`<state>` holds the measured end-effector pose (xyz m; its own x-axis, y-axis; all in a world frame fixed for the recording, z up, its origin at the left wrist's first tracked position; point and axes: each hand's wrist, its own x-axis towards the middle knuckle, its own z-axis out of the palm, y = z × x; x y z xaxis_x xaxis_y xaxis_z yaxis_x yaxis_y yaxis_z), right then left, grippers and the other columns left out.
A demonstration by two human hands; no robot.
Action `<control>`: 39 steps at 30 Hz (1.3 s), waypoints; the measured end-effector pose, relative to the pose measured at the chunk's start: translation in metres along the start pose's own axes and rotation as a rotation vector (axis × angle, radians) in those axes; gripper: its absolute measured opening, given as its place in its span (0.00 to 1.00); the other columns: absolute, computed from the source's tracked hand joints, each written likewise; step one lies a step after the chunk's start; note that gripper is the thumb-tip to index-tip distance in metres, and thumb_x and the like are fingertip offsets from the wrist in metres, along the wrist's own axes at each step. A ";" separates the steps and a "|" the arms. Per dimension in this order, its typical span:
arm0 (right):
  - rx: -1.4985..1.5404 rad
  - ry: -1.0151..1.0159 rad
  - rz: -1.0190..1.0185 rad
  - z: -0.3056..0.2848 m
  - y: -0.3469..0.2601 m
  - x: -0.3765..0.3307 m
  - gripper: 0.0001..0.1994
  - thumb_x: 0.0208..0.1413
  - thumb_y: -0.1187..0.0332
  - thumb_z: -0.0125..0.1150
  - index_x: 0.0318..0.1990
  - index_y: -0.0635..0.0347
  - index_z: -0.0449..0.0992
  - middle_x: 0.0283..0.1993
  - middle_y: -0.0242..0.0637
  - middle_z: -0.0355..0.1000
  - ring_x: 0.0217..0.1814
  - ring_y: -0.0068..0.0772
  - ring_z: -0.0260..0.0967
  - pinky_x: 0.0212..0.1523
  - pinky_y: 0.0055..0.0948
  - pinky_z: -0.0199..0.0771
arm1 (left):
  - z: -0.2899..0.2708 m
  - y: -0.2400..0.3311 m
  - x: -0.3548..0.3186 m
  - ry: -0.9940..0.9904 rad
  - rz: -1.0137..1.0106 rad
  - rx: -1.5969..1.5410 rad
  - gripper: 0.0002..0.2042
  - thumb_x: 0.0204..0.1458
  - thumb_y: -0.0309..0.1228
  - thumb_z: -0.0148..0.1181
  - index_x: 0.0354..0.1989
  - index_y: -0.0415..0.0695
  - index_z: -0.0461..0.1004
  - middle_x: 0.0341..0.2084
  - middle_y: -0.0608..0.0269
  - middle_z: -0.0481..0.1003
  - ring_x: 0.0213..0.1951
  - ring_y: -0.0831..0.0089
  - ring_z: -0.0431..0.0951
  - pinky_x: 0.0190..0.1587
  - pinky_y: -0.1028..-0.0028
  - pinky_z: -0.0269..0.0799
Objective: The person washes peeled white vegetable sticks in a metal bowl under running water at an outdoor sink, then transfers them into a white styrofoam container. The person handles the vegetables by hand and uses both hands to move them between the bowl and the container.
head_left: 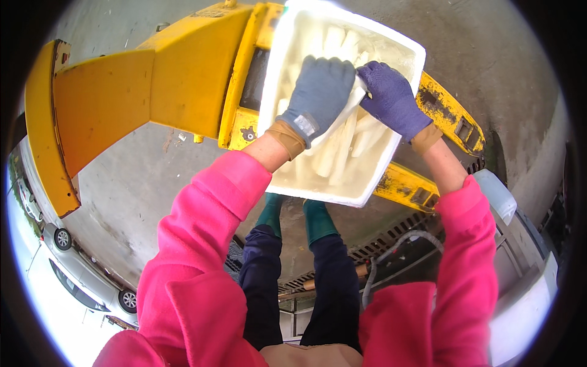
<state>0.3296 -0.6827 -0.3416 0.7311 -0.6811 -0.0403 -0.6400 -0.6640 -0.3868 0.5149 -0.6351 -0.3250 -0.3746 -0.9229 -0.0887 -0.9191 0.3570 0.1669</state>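
A white foam box [315, 194] holds cloudy water and several long, pale, peeled stalks [335, 156] whose exact kind I cannot tell. My left hand [321, 92], in a grey-blue glove, is over the middle of the box with its fingers curled round a long pale stalk [353, 101]. Close beside it, my right hand [391, 98] in a purple-blue glove pinches the upper end of the same stalk. This stalk slants down to the left, partly hidden beneath my left hand. Brown cuffs show at both wrists.
Under the box are the forks [406, 186] of a yellow pallet truck, its body [183, 79] on the left. A slotted drain grate [391, 235] and a grey hose [400, 241] lie near my boots [319, 223]. A parked car [85, 272] stands at lower left.
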 end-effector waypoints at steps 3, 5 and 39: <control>-0.015 0.004 -0.107 -0.004 -0.009 0.005 0.12 0.46 0.70 0.63 0.40 0.57 0.74 0.39 0.38 0.73 0.41 0.40 0.73 0.41 0.37 0.75 | 0.002 0.002 -0.006 -0.100 -0.144 -0.206 0.08 0.53 0.36 0.58 0.36 0.46 0.72 0.29 0.57 0.79 0.32 0.58 0.81 0.37 0.60 0.73; -0.100 -0.041 -0.199 0.001 -0.010 0.006 0.08 0.46 0.70 0.62 0.36 0.56 0.75 0.35 0.37 0.73 0.38 0.38 0.74 0.40 0.35 0.75 | 0.011 0.000 -0.015 -0.112 -0.190 -0.397 0.10 0.54 0.39 0.58 0.36 0.45 0.73 0.25 0.54 0.79 0.30 0.55 0.81 0.35 0.59 0.73; 0.251 -1.118 0.140 0.038 0.003 0.099 0.19 0.51 0.58 0.58 0.50 0.51 0.79 0.53 0.40 0.76 0.55 0.41 0.69 0.60 0.40 0.62 | 0.074 0.022 -0.078 0.165 -0.502 -0.707 0.19 0.50 0.31 0.57 0.50 0.38 0.71 0.44 0.46 0.74 0.47 0.50 0.73 0.51 0.57 0.68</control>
<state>0.4089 -0.7399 -0.3819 0.5384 -0.0068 -0.8427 -0.7589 -0.4386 -0.4813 0.5151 -0.5449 -0.3870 0.1253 -0.9755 -0.1810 -0.6589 -0.2183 0.7198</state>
